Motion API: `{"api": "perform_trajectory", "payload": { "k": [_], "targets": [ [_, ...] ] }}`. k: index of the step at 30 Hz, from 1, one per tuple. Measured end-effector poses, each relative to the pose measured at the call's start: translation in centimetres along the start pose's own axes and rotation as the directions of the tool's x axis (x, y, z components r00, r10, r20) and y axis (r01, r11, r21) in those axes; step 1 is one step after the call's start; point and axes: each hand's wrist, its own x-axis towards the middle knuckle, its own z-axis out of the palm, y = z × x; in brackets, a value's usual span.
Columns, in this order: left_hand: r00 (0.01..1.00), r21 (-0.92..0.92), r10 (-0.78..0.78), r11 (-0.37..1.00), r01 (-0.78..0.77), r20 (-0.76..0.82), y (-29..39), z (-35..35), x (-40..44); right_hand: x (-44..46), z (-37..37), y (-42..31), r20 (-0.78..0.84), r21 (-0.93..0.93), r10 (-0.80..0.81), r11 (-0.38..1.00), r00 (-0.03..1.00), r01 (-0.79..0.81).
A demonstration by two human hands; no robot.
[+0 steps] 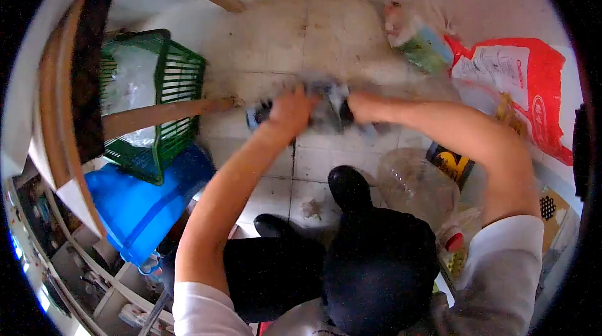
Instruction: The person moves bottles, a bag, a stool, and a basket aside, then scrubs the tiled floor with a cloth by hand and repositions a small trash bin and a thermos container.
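Both arms reach forward over the tiled floor. My left hand is closed on the left part of a dark and grey bundle, which is smeared by motion. My right hand is closed at the right side of the same bundle, near a black part of it. The bundle lies low over the tiles, between and around both hands. Its exact shape and material cannot be made out.
On the left stand a green basket and a blue bag, with a wooden leg crossing the basket. To the right are a red and white bag, a large clear bottle and a yellow-black object.
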Motion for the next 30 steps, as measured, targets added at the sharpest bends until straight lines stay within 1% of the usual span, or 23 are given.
{"api": "perform_trajectory", "payload": {
  "k": [2, 3, 4, 5, 7, 9, 10, 11, 12, 13, 14, 15, 17, 20, 22, 23, 24, 25, 26, 27, 28, 29, 30],
  "targets": [
    [0.968, -0.204, 0.084, 0.978, -0.035, 0.238, 1.4, -0.7, -2.9, -1.5, 0.9, -0.9, 0.054, 0.081, -0.047, 0.996, 0.997, 0.043],
    [0.987, -0.244, 0.081, 0.969, -0.046, 0.137, 1.4, 0.0, -3.1, -2.0, 0.5, -0.9, 0.072, 0.090, -0.037, 0.995, 0.997, 0.030],
    [0.999, -0.245, -0.005, 0.969, 0.013, 0.037, 1.1, -1.5, -3.3, -2.3, -0.8, -0.7, 0.080, 0.077, -0.004, 0.997, 0.997, -0.003],
    [0.996, -0.245, -0.075, 0.968, 0.061, -0.051, 0.3, -2.9, -2.9, -2.3, -2.0, 0.0, 0.070, 0.058, 0.045, 0.997, 0.997, -0.049],
    [0.963, -0.248, -0.167, 0.962, 0.112, -0.212, -1.2, -6.1, -1.2, -2.4, -5.5, 2.0, 0.004, -0.059, 0.170, 0.984, 0.985, -0.169],
    [0.888, -0.232, -0.224, 0.963, 0.137, -0.402, -3.4, -7.7, 2.5, -1.9, -8.7, 4.1, -0.075, -0.239, 0.292, 0.923, 0.953, -0.302],
    [0.836, -0.214, -0.236, 0.966, 0.146, -0.496, -4.3, -7.9, 4.4, -1.1, -9.9, 5.5, -0.085, -0.372, 0.322, 0.868, 0.943, -0.329],
    [0.799, -0.194, -0.247, 0.967, 0.166, -0.549, -4.9, -7.3, 6.4, 0.1, -10.8, 7.1, -0.070, -0.512, 0.337, 0.795, 0.939, -0.324],
    [0.755, -0.171, -0.254, 0.967, 0.189, -0.605, -5.5, -6.2, 8.5, 1.3, -11.4, 8.6, -0.019, -0.633, 0.310, 0.732, 0.951, -0.251],
    [0.744, -0.177, -0.271, 0.962, 0.206, -0.610, -5.6, -5.4, 9.4, 0.9, -12.2, 8.3, -0.159, -0.362, 0.363, 0.844, 0.918, -0.396],
    [0.733, -0.184, -0.289, 0.957, 0.223, -0.616, -5.7, -4.2, 10.6, 0.8, -12.0, 7.5, -0.256, -0.051, 0.434, 0.886, 0.864, -0.460],
    [0.756, -0.209, -0.313, 0.950, 0.234, -0.576, -5.4, -3.3, 10.8, 0.0, -11.7, 6.3, -0.324, 0.272, 0.531, 0.845, 0.783, -0.461],
    [0.797, -0.230, -0.327, 0.943, 0.241, -0.508, -5.6, -2.2, 11.2, -0.7, -9.9, 3.1, -0.375, 0.351, 0.530, 0.841, 0.760, -0.413],
    [0.837, -0.228, -0.331, 0.940, 0.253, -0.436, -6.0, -3.0, 9.9, -3.1, -8.4, -2.9, -0.484, 0.452, 0.519, 0.837, 0.704, -0.307],
    [0.855, -0.253, -0.379, 0.919, 0.302, -0.353, -3.7, -2.6, 8.5, -2.0, -8.1, -2.8, -0.404, 0.539, 0.525, 0.798, 0.749, -0.269],
    [0.856, -0.283, -0.375, 0.916, 0.284, -0.355, -2.6, -1.5, 7.3, 0.0, -5.9, -1.7, -0.270, 0.597, 0.511, 0.754, 0.816, -0.275],
    [0.858, -0.307, -0.369, 0.914, 0.265, -0.358, -1.5, 0.2, 5.8, 2.5, -0.4, 0.0, -0.184, 0.497, 0.425, 0.818, 0.886, -0.289],
    [0.853, -0.270, -0.341, 0.930, 0.248, -0.394, 0.2, 1.7, 3.8, 4.4, 3.0, 0.9, -0.085, 0.387, 0.345, 0.876, 0.935, -0.288],
    [0.848, -0.232, -0.313, 0.945, 0.231, -0.428, 0.8, 2.4, 2.3, 3.1, 1.4, -0.3, -0.069, 0.498, 0.176, 0.859, 0.982, -0.119],
    [0.867, -0.256, -0.295, 0.945, 0.203, -0.402, 0.1, 2.0, 1.4, 0.0, 0.0, -1.6, -0.058, 0.600, -0.002, 0.799, 0.998, 0.037],
    [0.886, -0.283, -0.274, 0.943, 0.172, -0.373, -0.5, 1.1, 0.4, -1.6, -1.0, -2.3, -0.060, 0.694, -0.182, 0.699, 0.981, 0.172],
    [0.903, -0.304, -0.247, 0.942, 0.140, -0.351, -0.9, 0.1, -0.3, 0.3, -0.9, -1.5, 0.400, 0.527, 0.078, 0.796, 0.913, -0.298],
    [0.875, -0.253, -0.260, 0.953, 0.165, -0.408, -1.5, -1.6, -0.8, 0.1, -2.0, -1.3, 0.292, 0.507, 0.099, 0.827, 0.951, -0.242]
  ]
}}
